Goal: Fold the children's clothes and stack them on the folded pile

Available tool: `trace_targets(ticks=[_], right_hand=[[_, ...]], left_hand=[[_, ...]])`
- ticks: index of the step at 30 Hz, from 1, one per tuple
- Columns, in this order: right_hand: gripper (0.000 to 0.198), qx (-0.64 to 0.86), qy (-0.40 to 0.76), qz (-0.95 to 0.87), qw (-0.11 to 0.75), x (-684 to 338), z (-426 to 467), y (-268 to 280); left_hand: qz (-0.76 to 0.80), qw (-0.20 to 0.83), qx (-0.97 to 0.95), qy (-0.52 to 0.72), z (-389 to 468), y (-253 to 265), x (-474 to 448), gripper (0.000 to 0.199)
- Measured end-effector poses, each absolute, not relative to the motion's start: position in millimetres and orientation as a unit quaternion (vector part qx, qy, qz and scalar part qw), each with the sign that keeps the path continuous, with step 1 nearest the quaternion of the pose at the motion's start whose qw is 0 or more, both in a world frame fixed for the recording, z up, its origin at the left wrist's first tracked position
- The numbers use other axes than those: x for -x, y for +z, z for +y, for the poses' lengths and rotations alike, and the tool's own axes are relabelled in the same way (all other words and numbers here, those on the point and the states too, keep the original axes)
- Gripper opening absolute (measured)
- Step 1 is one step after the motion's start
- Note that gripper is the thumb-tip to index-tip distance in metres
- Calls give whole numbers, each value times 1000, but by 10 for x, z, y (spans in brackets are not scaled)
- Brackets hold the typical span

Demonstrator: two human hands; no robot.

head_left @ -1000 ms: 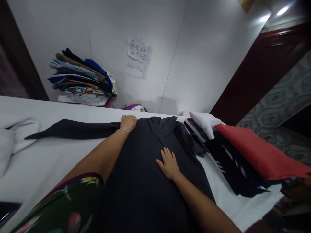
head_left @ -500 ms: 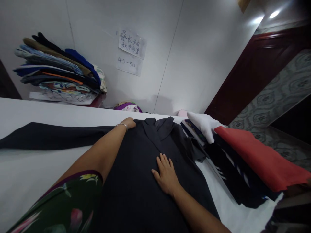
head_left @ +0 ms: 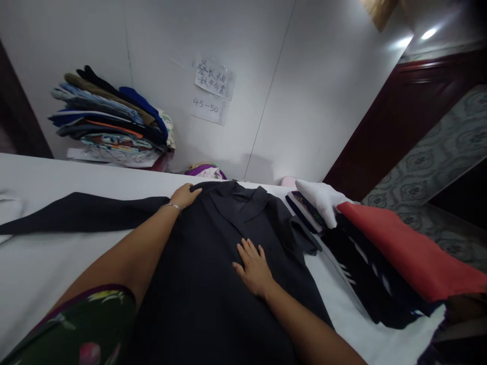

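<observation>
A dark suit jacket (head_left: 213,274) lies front up on the white table, its collar toward the wall. One long sleeve (head_left: 95,213) stretches out flat to the left; on the right side the sleeve is bent in at the shoulder, and most of it is hidden. My left hand (head_left: 184,196), with a bracelet at the wrist, grips the jacket at its left shoulder, the thumb toward the collar. Fingers spread, my right hand (head_left: 254,268) rests flat on the jacket's chest just below the lapels.
Folded clothes (head_left: 114,116) are piled at the back left by the wall. To the right lies another stack with a red garment (head_left: 411,248) and a white cloth (head_left: 319,197) on top. Paper notes (head_left: 215,83) hang on the wall. The white table (head_left: 76,274) runs beneath everything.
My left hand has shifted left along the jacket's shoulder, and the upper jacket has moved slightly left with it. My right hand stays flat on the chest. The view has turned a little left.
</observation>
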State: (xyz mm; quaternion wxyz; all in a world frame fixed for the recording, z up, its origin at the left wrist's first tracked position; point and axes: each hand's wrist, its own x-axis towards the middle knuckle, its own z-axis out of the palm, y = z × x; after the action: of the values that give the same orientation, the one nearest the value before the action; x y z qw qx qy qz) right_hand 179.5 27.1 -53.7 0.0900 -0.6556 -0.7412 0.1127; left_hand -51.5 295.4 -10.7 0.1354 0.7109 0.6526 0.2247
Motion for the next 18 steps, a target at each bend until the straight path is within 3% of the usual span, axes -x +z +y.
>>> trace_targets(ticks=[4, 7, 15, 18], right_hand=[[59, 654, 110, -743, 88, -1805, 279, -553], [59, 656, 102, -744, 79, -1809, 301, -582], [58, 654, 77, -749, 72, -1815, 316, -634], [59, 653, 79, -750, 67, -1821, 317, -624]], left_hand=[[540, 36, -767, 345, 2538, 34, 598, 42], [523, 12, -779, 345, 2075, -23, 806, 34], [706, 145, -675, 155, 1459, -228, 1278, 46], [698, 167, -678, 158, 1404, -210, 1129, 37]])
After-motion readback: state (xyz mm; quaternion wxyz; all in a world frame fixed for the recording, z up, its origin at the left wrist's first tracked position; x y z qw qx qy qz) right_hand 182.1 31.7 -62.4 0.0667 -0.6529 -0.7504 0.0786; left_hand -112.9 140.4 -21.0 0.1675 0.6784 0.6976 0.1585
